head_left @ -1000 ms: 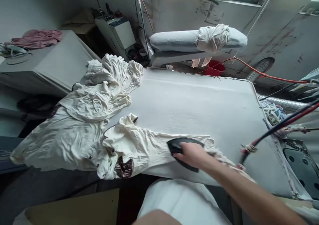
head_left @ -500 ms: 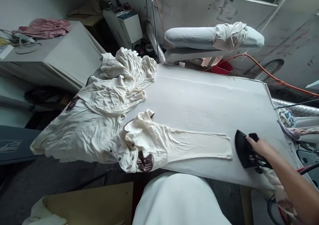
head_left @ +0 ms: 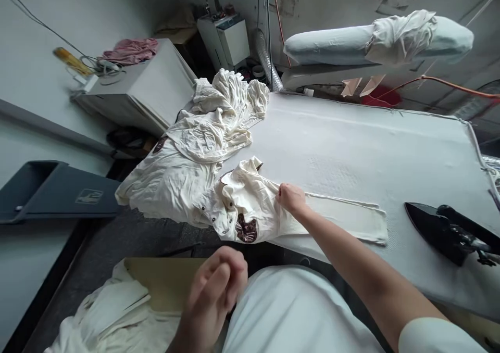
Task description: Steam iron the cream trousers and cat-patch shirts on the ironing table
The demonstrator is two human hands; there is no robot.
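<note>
A cream garment [head_left: 336, 215] with dark buttons and a dark brown patch [head_left: 247, 228] lies along the front of the padded ironing table [head_left: 359, 150]. Its narrow, flattened part reaches right and its bunched part lies left. My right hand [head_left: 291, 198] is closed on the cloth near the garment's middle. My left hand [head_left: 219, 285] is held in the air before my body, below the table edge, its fingers curled in with nothing visible in them. A black iron [head_left: 441, 230] rests on the table, right of the garment's end, untouched by either hand.
Crumpled cream garments [head_left: 183, 171] are heaped on the table's left end. A padded sleeve board [head_left: 332, 43] with cloth on it stands behind. Left are a grey bin [head_left: 66, 191] and a white covered table [head_left: 152, 77]. More cream cloth [head_left: 113, 311] lies below, near my left hand.
My right hand has let go of the iron, left it on the table, and moved left onto the garment. My left hand has come into view. The view has turned left.
</note>
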